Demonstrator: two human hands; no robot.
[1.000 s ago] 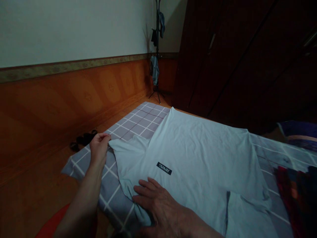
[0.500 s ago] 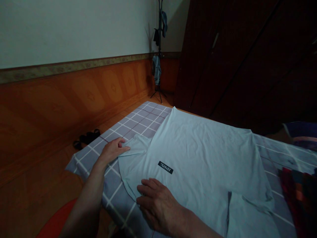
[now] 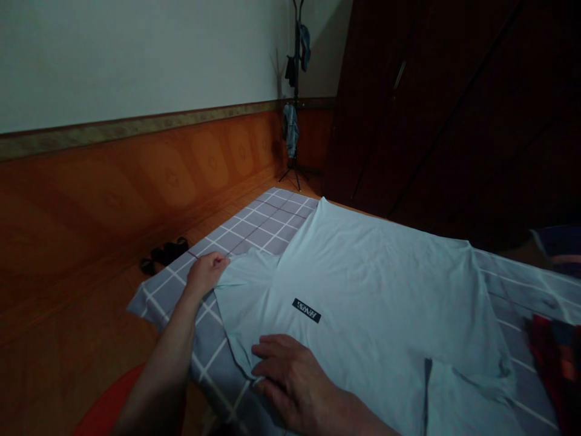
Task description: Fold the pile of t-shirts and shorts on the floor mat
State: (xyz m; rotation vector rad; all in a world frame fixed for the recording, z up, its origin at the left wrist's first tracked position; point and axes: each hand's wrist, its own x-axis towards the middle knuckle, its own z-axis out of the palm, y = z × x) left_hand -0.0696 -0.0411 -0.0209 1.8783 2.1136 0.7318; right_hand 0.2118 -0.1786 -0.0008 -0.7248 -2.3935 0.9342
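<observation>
A pale grey-blue T-shirt (image 3: 376, 290) with a small black lettered label (image 3: 306, 310) lies spread out, its collar side towards me. My left hand (image 3: 206, 275) is closed on the end of the left sleeve, fingertips pinched together on the cloth. Near the collar edge, my right hand (image 3: 297, 378) rests on the shirt with bent fingers. A bit of fabric shows between its thumb and forefinger. The other sleeve (image 3: 467, 399) lies folded over the shirt at lower right.
A grey checked cloth (image 3: 254, 221) covers the bed-like surface under the shirt. Dark folded fabrics (image 3: 556, 357) lie at right. Black sandals (image 3: 166, 251) and a red round object (image 3: 106, 402) are at left. A coat stand (image 3: 296, 91) and dark wardrobe (image 3: 431, 109) stand behind.
My left fingers have closed on the sleeve end, where the thumb was stretched out before. The sleeve looks flatter. My right hand stays by the collar; the view has shifted slightly.
</observation>
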